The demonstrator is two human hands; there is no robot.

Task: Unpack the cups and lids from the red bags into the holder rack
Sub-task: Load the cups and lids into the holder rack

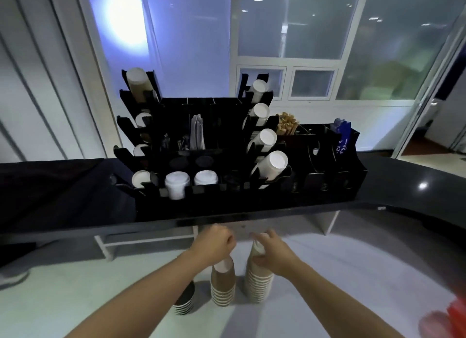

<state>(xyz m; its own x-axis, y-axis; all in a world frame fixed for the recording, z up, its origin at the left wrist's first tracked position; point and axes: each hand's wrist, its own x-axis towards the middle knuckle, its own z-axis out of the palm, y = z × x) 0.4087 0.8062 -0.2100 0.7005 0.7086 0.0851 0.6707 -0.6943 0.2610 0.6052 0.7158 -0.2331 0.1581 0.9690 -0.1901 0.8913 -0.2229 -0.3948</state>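
Three upside-down stacks of paper cups stand on the white counter: a tall brown stack [258, 284], a shorter brown stack [223, 284] and a low dark stack [185, 303]. My right hand [273, 253] grips the top of the tall stack. My left hand [214, 242] hovers as a closed fist just above the shorter stack; whether it touches it is unclear. The black holder rack [227, 201] sits on the dark shelf beyond, with white cups [271, 164] in slanted slots and white lids [177, 182] in front. A red bag [457, 315] shows at the lower right edge, blurred.
The dark shelf's [403, 186] front edge overhangs the counter just beyond my hands. The rack also holds straws, stirrers [286, 122] and blue packets [341, 133]. A window and white wall panels rise behind. A shoe [13, 278] is at far left.
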